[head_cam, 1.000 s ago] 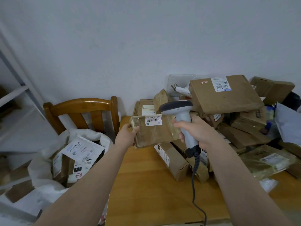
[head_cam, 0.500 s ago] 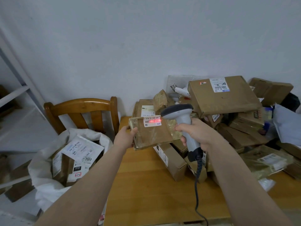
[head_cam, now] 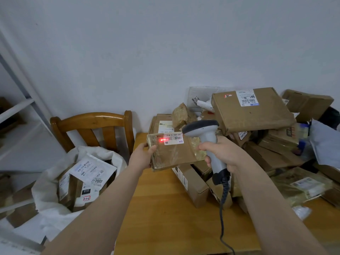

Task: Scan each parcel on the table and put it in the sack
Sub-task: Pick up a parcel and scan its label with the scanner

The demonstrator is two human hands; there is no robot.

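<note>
Parcel [head_cam: 174, 155] gripped crosswise by its left edge in left hand [head_cam: 142, 156] — scanner [head_cam: 206, 133] clenched in right hand [head_cam: 224, 153] — sack [head_cam: 47, 196] lower left, nearest left hand.

Soft, even light, shadows faint; a red scanner glow [head_cam: 162, 139] flares on the label [head_cam: 173, 138] (slightly blown out), edges bowing, right-hand corner blurring.

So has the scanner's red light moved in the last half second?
Yes. The red light slid left, toward the chair, from the label's middle to its left edge.
</note>
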